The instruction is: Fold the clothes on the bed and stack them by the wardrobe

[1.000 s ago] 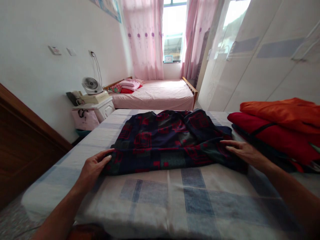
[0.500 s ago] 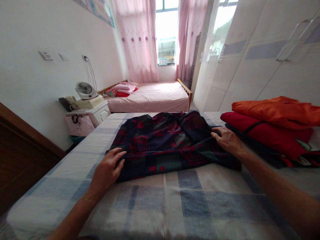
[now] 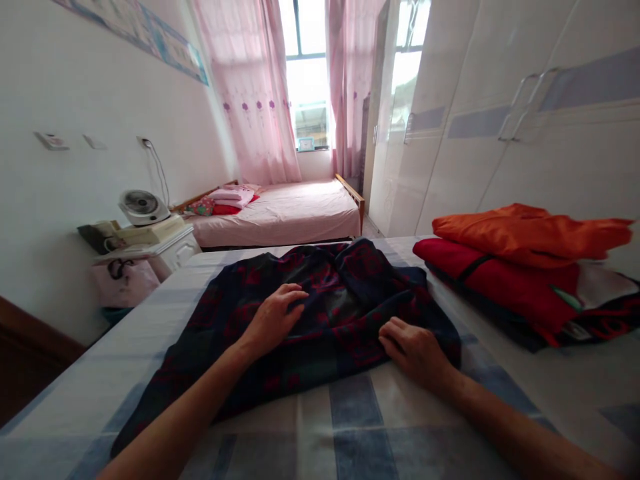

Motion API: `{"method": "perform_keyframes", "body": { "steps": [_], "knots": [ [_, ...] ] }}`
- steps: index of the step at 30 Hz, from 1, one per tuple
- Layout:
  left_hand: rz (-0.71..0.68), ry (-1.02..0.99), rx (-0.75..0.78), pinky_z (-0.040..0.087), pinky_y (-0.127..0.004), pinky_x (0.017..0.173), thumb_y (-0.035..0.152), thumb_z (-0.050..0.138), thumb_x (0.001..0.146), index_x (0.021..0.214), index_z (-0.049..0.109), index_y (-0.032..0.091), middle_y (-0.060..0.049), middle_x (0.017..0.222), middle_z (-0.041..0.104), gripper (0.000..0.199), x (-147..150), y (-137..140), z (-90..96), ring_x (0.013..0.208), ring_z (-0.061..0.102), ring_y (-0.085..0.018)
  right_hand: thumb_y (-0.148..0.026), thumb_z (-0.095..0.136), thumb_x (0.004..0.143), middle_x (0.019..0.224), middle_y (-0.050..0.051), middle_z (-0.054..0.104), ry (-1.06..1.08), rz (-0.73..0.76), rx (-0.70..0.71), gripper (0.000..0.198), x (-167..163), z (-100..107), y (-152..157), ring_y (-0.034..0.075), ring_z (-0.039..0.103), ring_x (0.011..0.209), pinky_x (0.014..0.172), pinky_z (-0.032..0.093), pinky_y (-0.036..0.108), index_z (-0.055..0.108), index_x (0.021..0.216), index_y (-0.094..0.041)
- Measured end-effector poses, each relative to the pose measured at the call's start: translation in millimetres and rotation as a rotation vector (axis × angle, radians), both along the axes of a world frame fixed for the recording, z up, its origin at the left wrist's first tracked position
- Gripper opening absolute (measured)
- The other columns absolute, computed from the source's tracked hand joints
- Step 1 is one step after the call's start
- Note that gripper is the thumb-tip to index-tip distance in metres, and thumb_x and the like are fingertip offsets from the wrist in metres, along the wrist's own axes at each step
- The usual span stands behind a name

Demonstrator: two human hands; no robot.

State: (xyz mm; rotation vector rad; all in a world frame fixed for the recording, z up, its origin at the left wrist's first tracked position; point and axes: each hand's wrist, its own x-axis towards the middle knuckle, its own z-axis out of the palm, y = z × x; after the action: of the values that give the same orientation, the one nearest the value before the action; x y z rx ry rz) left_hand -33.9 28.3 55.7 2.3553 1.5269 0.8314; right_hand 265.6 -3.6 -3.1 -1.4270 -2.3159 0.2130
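A dark navy garment (image 3: 320,347) with a red and green geometric pattern lies spread and wrinkled on the bed; which kind of garment cannot be told. One part of it reaches to the lower left, partly behind my left forearm. Over its middle is my left hand (image 3: 277,317), open, fingers stretched forward and thumb apart. My right hand (image 3: 415,350) rests at the garment's right front part, its fingers bent loosely over the fabric, with no fold visibly pinched. The bed's sheet (image 3: 357,427) is white with blue checks.
To the right lies a pile of folded clothes, with an orange garment (image 3: 530,230) over a red one (image 3: 500,280). Beyond stands a pink bed (image 3: 300,210). A small fan (image 3: 144,207) sits on a white cabinet (image 3: 175,257) at left. A wardrobe (image 3: 460,153) lines the right wall.
Both hands have moved inward from the garment's left and right edges onto its middle. The garment's left part now spreads farther toward the lower left. The view has shifted right and up.
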Motion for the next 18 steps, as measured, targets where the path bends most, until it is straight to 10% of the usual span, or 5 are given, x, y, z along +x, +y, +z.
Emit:
{"method": "perform_keyframes", "body": {
  "steps": [10, 18],
  "knots": [
    [0.012, 0.161, 0.042, 0.04, -0.033, 0.098, 0.031, 0.047, 0.084, 0.123, 0.053, 0.017, -0.011, 0.123, 0.054, 0.042, 122.4, 149.7, 7.5, 0.112, 0.053, -0.021, -0.02, 0.038, 0.089, 0.082, 0.0, 0.054, 0.118, 0.016, -0.027, 0.018, -0.2, -5.2, 4.8, 0.008, 0.052, 0.073, 0.065, 0.029, 0.022, 0.053, 0.079, -0.017],
    [0.13, 0.269, 0.074, 0.042, -0.036, 0.09, 0.023, 0.054, 0.079, 0.103, 0.061, 0.016, -0.013, 0.105, 0.063, 0.027, 164.7, 191.1, 5.9, 0.106, 0.055, -0.025, -0.014, 0.043, 0.084, 0.081, 0.0, 0.055, 0.141, 0.058, 0.001, 0.012, 2.5, -10.1, 8.2, 0.008, 0.051, 0.071, 0.062, 0.027, 0.022, 0.053, 0.079, -0.017]
  ]
}}
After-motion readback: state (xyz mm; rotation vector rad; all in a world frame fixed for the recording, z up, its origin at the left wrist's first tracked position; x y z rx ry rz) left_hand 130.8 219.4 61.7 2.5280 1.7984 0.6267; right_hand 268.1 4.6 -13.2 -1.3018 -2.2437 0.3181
